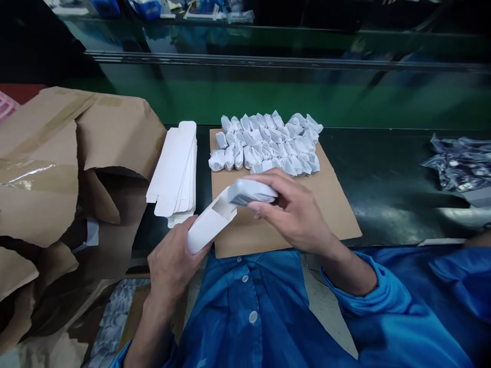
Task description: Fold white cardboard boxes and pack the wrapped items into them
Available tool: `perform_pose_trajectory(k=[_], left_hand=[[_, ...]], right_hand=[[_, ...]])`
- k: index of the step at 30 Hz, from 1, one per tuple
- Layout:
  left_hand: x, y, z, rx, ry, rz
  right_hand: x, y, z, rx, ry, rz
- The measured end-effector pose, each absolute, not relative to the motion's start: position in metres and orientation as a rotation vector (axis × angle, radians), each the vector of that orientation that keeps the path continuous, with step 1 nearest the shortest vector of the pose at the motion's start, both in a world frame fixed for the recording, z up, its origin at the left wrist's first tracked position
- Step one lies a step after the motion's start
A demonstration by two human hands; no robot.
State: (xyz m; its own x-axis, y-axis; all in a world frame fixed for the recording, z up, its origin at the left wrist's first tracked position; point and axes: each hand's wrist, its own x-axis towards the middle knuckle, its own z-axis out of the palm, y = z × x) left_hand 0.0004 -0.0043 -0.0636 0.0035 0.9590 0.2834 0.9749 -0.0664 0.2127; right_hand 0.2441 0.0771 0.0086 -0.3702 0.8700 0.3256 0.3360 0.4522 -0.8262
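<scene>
My left hand [172, 266] is closed around the lower end of a white carton box [209, 222], whose open mouth faces up and to the right. My right hand [293, 212] pinches a grey wrapped item [251, 191] right at the box's open end. Both hands hover over a brown cardboard sheet [333, 204]. Several white-wrapped small packets [266, 143] lie in rows at the far end of that sheet.
A stack of flat white carton blanks [174, 171] lies left of the sheet. A large torn brown cardboard box [57, 179] fills the left side. Clear plastic bags [460, 163] lie at the right. A green conveyor belt [268, 99] runs behind.
</scene>
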Motion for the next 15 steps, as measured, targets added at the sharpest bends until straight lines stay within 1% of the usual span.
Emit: perform_pose_trajectory(k=[4,7,9,12,15], left_hand=[[0.003,-0.006,-0.068,-2.258,-1.878,-0.474],[0.008,-0.009,-0.073,-2.345,-1.746,-0.416],[0.012,-0.01,-0.076,-2.301,-1.803,-0.484],[0.016,-0.009,-0.077,-2.213,-1.827,-0.56],[0.015,-0.006,-0.076,-2.181,-1.77,-0.536]], right_hand=[[0.245,0.083,0.018,-1.071,-2.27,0.992],[0.246,0.093,0.017,-0.997,-2.533,1.016],[0.241,0.095,0.016,-1.041,-2.426,1.023],[0.229,0.089,0.012,-1.17,-2.105,1.007],[0.227,0.079,0.009,-1.115,-2.189,0.98]])
